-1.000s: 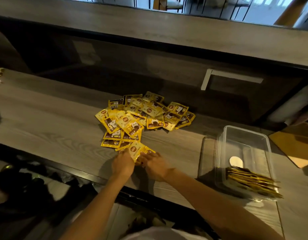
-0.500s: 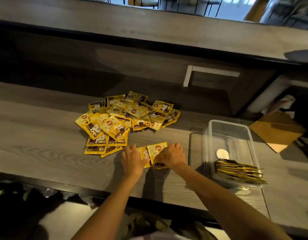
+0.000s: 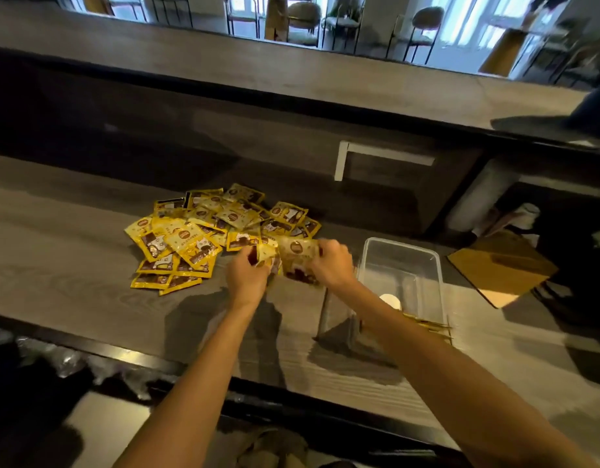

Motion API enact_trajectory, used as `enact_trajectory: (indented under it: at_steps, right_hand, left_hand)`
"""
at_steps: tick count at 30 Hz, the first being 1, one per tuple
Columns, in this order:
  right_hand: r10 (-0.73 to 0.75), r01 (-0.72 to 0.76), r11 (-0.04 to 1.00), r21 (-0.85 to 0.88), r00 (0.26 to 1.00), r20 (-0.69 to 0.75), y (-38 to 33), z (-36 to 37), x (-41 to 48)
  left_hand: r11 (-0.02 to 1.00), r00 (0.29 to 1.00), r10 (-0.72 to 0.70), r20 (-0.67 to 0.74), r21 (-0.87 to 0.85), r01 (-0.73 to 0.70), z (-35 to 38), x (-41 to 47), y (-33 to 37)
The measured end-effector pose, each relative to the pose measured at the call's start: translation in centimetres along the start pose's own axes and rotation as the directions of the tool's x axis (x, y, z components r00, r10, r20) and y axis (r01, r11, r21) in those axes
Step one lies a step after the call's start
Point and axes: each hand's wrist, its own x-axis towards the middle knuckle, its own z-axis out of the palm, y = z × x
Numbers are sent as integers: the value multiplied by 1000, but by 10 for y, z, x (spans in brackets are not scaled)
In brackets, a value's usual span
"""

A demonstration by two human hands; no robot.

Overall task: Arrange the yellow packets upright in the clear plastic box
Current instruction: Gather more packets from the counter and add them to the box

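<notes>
A loose pile of yellow packets (image 3: 204,238) lies flat on the grey wooden counter (image 3: 72,265). My left hand (image 3: 246,276) and my right hand (image 3: 332,263) are raised just above the counter, right of the pile, and together hold a few yellow packets (image 3: 293,255) between them, blurred by motion. The clear plastic box (image 3: 403,265) stands to the right of my hands. Several packets (image 3: 427,324) stand on edge at its near end, partly hidden by my right forearm. A white round label shows on the box's floor.
A raised upper counter (image 3: 291,79) runs along the back, with a dark recess below it. A brown cardboard sheet (image 3: 501,268) lies right of the box. The counter's dark front edge (image 3: 139,358) runs near my body. Chairs stand beyond the bar.
Both hands have lifted the gathered packets off the counter and carried them up and to the right, closer to the box. The pile and box have not moved.
</notes>
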Motion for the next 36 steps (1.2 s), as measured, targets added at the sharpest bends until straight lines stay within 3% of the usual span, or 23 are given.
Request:
enact_trajectory:
  at_steps: [3, 6, 8, 10, 14, 19, 22, 24, 30, 34, 36]
  right_hand:
    - [36, -18, 994, 110, 985, -168, 2, -48, 0]
    - [35, 23, 979, 202, 959, -280, 18, -89, -9]
    - [55, -20, 993, 115, 949, -311, 37, -107, -18]
    - [73, -55, 997, 60, 938, -340, 63, -115, -26]
    - [107, -37, 980, 197, 928, -357, 112, -117, -36]
    - [41, -7, 993, 120, 956, -289, 158, -111, -42]
    - [-40, 52, 997, 53, 978, -205, 173, -105, -52]
    - [-77, 80, 997, 14, 987, -144, 178, -100, -57]
    - [-68, 59, 993, -104, 994, -80, 172, -91, -63]
    - [-27, 35, 982, -187, 999, 44, 165, -92, -63]
    - [-2, 19, 983, -182, 996, 91, 163, -92, -62]
  left_hand:
    - [983, 983, 185, 7, 0, -185, 5, -13, 49]
    - [931, 929, 352, 114, 61, -360, 20, -20, 82]
    - [884, 868, 439, 232, 62, -464, 35, -27, 94]
    - [838, 788, 508, 347, 15, -546, 55, -34, 96]
    - [747, 610, 581, 539, -56, -663, 92, -50, 86]
    - [574, 325, 445, 835, 13, -819, 122, -57, 69]
    - [486, 304, 356, 883, 103, -868, 128, -58, 61]
    - [480, 319, 354, 880, 122, -869, 129, -59, 55]
    - [526, 372, 331, 867, 158, -836, 130, -70, 51]
    - [663, 360, 144, 922, 181, -727, 116, -67, 52]
    - [657, 393, 62, 918, 259, -708, 114, -63, 50]
